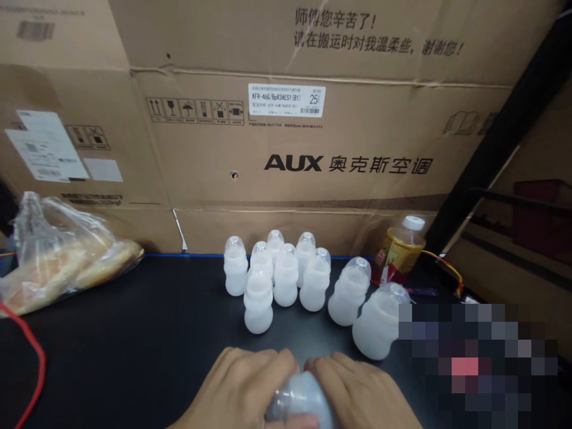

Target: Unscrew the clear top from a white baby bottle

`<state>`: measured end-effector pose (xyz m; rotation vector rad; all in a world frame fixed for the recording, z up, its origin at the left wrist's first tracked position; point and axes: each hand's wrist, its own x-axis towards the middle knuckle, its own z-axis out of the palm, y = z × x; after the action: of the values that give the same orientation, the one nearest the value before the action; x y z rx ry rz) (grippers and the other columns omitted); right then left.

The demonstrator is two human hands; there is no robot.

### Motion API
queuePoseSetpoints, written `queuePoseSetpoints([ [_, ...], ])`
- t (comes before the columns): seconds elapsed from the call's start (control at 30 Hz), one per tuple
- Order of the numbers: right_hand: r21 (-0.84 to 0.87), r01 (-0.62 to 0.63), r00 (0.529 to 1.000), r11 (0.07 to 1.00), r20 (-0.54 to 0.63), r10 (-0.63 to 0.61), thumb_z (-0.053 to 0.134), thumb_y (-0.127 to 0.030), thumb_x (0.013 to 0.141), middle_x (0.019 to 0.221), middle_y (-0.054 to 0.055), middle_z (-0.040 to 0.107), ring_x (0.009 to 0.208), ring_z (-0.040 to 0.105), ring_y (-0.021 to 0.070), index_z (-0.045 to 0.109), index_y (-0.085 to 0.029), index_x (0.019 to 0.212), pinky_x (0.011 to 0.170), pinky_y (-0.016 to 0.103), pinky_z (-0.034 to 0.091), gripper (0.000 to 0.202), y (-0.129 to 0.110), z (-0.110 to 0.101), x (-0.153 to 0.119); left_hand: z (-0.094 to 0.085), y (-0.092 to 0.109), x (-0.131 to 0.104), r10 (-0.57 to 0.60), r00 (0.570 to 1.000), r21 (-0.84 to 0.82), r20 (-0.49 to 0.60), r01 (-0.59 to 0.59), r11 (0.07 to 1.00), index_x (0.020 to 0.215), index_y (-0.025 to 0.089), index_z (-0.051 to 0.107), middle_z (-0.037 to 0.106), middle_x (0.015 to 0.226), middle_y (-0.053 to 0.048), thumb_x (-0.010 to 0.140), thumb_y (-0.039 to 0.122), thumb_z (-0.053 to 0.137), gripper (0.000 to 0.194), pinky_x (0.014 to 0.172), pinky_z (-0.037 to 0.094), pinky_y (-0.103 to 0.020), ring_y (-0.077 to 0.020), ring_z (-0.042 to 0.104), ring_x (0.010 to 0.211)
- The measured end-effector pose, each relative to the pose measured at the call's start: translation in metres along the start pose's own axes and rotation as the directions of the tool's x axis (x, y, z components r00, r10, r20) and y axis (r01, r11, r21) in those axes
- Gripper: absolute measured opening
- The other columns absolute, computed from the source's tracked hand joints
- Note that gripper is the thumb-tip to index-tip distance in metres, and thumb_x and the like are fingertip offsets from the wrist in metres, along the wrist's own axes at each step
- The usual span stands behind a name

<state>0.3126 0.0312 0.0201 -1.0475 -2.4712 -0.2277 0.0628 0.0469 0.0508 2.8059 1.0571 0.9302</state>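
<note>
At the bottom edge both my hands wrap around one white baby bottle with a clear cap. My left hand covers its left side and my right hand its right side, fingers curled over it. Just beyond my hands, several more white bottles with clear caps stand upright in a cluster on the black table. The two rightmost bottles lean to the right.
A clear plastic bag with bread lies at the table's left. A red cable loops at the left edge. A yellow drink bottle stands behind the cluster. Large cardboard boxes wall the back. A blurred patch covers the lower right.
</note>
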Motion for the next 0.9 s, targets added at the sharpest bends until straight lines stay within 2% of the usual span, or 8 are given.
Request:
queuePoseSetpoints([
  [0.1,-0.214,0.027,0.998,0.977,-0.042,-0.037,0.063,-0.019,0.098,0.073,-0.004,0.071,0.056,0.07,0.0206,0.055,-0.027,0.107,0.046,0.037,0.039,0.014,-0.005,0.0,0.003,-0.002,0.004,0.003,-0.194,0.971,-0.056,0.137,0.203,0.977,0.087,0.027,0.074,0.075,0.06,0.006,0.106,0.076,0.051,0.057,0.051,0.049,-0.025,-0.0162,0.072,0.052],
  [0.27,-0.327,0.069,0.998,0.943,0.017,-0.067,0.071,-0.02,0.09,0.074,-0.004,0.072,0.057,0.071,0.0232,0.054,-0.027,0.112,0.046,0.04,0.039,0.029,-0.011,-0.004,-0.001,-0.005,0.005,0.002,-0.21,0.957,-0.046,0.198,0.223,0.974,0.061,0.022,0.06,0.061,0.049,0.002,0.104,0.086,0.037,0.08,0.045,0.031,-0.028,-0.0147,0.058,0.043],
  [0.4,-0.142,0.013,0.999,0.99,0.052,-0.006,0.085,-0.026,0.081,0.071,-0.008,0.072,0.05,0.071,0.0195,0.049,-0.03,0.099,0.041,0.038,0.034,0.041,-0.005,-0.013,0.002,-0.016,0.004,0.004,0.095,0.993,-0.055,0.067,-0.092,0.994,0.126,0.027,0.071,0.085,0.105,-0.007,0.111,0.073,0.038,0.059,0.065,0.06,-0.029,-0.0207,0.081,0.075],
  [0.5,-0.021,-0.011,0.999,1.0,0.038,0.012,0.092,-0.034,0.077,0.068,-0.01,0.07,0.045,0.069,0.0181,0.046,-0.031,0.094,0.04,0.037,0.03,0.049,-0.003,-0.019,0.009,-0.025,0.005,0.009,0.295,0.955,-0.021,0.038,-0.295,0.955,0.133,0.029,0.065,0.086,0.117,-0.007,0.118,0.04,0.039,0.032,0.082,0.066,-0.033,-0.0225,0.084,0.089],
  [0.6,-0.059,0.006,1.0,0.998,-0.018,-0.007,0.106,-0.038,0.057,0.07,-0.009,0.072,0.047,0.07,0.02,0.051,-0.03,0.094,0.041,0.036,0.03,0.066,-0.004,-0.022,0.014,-0.023,0.006,0.01,-0.013,0.984,-0.228,0.178,0.055,0.972,0.12,0.026,0.071,0.085,0.101,-0.001,0.109,0.075,0.045,0.056,0.071,0.062,-0.025,-0.0183,0.082,0.08],
  [0.67,-0.126,0.032,0.999,0.991,-0.039,-0.037,0.111,-0.043,0.046,0.07,-0.008,0.073,0.047,0.07,0.0214,0.055,-0.029,0.093,0.04,0.037,0.029,0.074,-0.005,-0.023,0.015,-0.016,0.006,0.007,-0.208,0.945,-0.271,0.253,0.275,0.923,0.096,0.026,0.075,0.08,0.076,0.001,0.099,0.091,0.04,0.074,0.056,0.052,-0.025,-0.0177,0.076,0.066],
  [0.77,-0.15,0.049,0.999,0.987,-0.008,-0.051,0.108,-0.041,0.05,0.07,-0.007,0.074,0.049,0.071,0.0221,0.056,-0.028,0.093,0.04,0.037,0.027,0.068,-0.006,-0.021,0.013,-0.008,0.003,0.002,-0.278,0.919,-0.219,0.28,0.343,0.913,0.077,0.024,0.074,0.074,0.063,-0.001,0.1,0.09,0.038,0.078,0.054,0.047,-0.027,-0.0203,0.073,0.06],
  [0.9,-0.061,-0.041,0.998,0.997,0.04,0.044,0.081,-0.017,0.057,0.079,-0.003,0.078,0.057,0.076,0.0254,0.057,-0.028,0.098,0.045,0.038,0.027,0.049,-0.004,-0.02,0.01,-0.01,-0.002,0.001,0.0,0.996,-0.189,0.093,0.017,0.982,0.139,0.029,0.067,0.083,0.122,-0.009,0.101,0.083,0.052,0.067,0.078,0.063,-0.034,-0.0277,0.085,0.098],
])
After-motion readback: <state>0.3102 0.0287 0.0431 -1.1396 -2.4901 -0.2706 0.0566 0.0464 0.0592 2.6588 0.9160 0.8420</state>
